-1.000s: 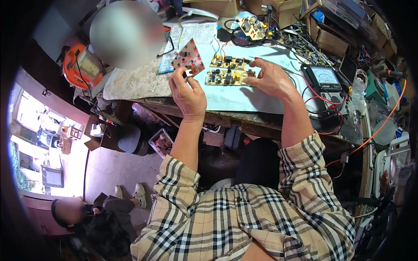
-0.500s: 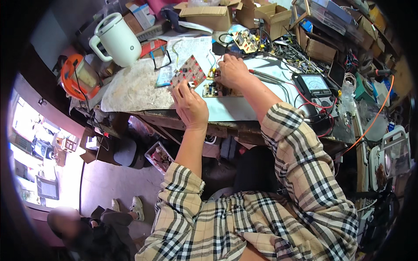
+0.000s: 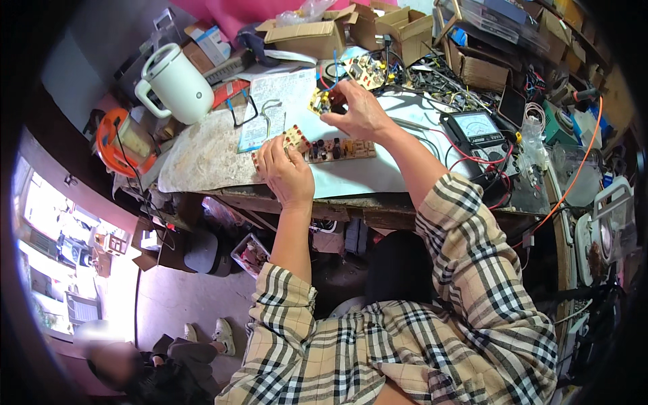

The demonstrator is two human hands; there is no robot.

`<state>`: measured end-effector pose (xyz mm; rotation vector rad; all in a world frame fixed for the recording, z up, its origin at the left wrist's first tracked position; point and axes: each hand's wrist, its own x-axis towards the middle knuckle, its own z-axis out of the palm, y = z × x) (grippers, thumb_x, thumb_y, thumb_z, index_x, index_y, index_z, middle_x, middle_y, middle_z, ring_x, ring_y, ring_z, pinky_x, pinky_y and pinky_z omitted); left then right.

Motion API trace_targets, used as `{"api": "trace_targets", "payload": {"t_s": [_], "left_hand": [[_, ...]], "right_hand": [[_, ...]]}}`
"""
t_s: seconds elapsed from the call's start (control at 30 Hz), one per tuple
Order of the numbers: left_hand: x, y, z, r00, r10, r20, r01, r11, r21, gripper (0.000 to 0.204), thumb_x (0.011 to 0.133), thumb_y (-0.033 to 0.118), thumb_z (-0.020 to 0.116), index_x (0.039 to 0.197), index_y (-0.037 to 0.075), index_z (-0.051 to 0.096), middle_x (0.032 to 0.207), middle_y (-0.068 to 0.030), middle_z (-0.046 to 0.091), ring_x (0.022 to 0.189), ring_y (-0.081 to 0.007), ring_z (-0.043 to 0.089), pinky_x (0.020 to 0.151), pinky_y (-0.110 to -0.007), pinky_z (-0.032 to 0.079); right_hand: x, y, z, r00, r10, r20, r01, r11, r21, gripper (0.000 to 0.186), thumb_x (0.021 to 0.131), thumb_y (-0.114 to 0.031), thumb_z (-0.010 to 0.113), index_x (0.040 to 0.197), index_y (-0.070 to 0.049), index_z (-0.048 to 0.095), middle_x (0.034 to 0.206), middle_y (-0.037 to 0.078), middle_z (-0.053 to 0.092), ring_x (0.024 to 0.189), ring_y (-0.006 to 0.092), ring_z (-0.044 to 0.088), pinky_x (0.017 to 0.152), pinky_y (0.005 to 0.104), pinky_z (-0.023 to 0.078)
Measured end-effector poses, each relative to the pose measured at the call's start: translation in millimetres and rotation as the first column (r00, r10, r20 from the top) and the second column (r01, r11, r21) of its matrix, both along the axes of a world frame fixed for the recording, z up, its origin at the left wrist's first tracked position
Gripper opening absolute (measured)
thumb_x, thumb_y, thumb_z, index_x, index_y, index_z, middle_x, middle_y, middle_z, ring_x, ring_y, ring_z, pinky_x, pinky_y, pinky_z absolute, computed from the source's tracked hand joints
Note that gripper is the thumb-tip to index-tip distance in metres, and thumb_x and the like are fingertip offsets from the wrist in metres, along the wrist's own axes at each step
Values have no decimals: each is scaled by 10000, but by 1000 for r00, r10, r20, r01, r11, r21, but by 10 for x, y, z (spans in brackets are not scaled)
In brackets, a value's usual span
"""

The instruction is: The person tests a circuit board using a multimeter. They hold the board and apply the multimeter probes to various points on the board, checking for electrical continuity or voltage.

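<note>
My left hand (image 3: 287, 172) is closed on a circuit board with red parts (image 3: 297, 138); its palm and fingers cover most of that board. Farther off, my right hand (image 3: 364, 113) grips a small circuit board with yellow parts (image 3: 319, 102) between thumb and fingers, lifted over the white sheet. Red and blue wires (image 3: 335, 71) rise from the small board. Close to the left hand, a long narrow circuit board (image 3: 347, 149) with black cylindrical parts lies on the pale sheet (image 3: 351, 179).
An analog multimeter (image 3: 474, 128) with red and black leads lies to the right. A white jug (image 3: 174, 84), glasses (image 3: 244, 108) and printed papers (image 3: 280, 94) are at the left. Cardboard boxes (image 3: 307, 37) and loose components (image 3: 445, 77) crowd the back. A seated person (image 3: 155, 364) is lower left.
The red-dotted board has turned from a tilted, raised pose to lower down under my left hand. My right hand has lifted the small board up and leftward, away from the long board.
</note>
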<state>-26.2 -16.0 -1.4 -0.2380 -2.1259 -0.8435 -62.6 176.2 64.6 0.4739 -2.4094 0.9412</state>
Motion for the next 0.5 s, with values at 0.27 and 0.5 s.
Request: {"api": "trace_targets", "payload": {"t_s": [0.27,0.5], "left_hand": [[0,195,367,325,-942,-88,486,86,870,415,949,189,612,1309,13,501,1138,-38,610,974,-93,587,788,-228,472],[-48,80,212,319,-936,-147,399,-8,917,423,945,172,643,1313,19,501,1174,-92,633,1031,-191,631,893,-355,526]], "right_hand": [[413,-41,-38,895,406,184,-301,856,-421,458,862,-235,714,1193,36,551,1067,145,655,960,189,636,850,317,517],[582,-41,-100,949,246,197,-181,937,-298,458,825,-207,712,1196,31,588,1078,184,639,1044,276,637,917,355,501]]}}
